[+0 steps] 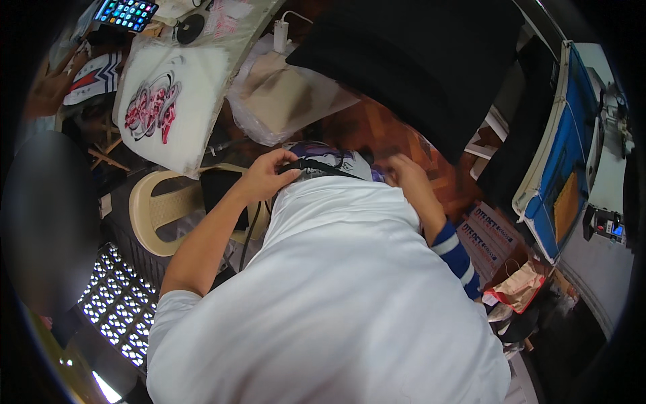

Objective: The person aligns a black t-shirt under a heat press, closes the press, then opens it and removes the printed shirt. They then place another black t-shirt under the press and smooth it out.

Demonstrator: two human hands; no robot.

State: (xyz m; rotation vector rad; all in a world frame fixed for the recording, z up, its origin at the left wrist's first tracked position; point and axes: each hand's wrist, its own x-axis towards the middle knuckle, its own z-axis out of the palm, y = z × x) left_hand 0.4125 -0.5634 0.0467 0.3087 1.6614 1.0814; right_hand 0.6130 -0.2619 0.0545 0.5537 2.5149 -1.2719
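The left hand (269, 175) pinches what looks like a black strap (321, 167), which runs left to right across the patterned garment (350, 161) at the waist, toward the right hand (404, 173). Of the 2, the left is nearer; the right is blurred, so I cannot tell its grip.

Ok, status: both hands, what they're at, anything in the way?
Left hand holding narrow black strap. Right hand blurred, grip unclear, beside purple-white patterned cloth. White fabric shirt partly blocks view.
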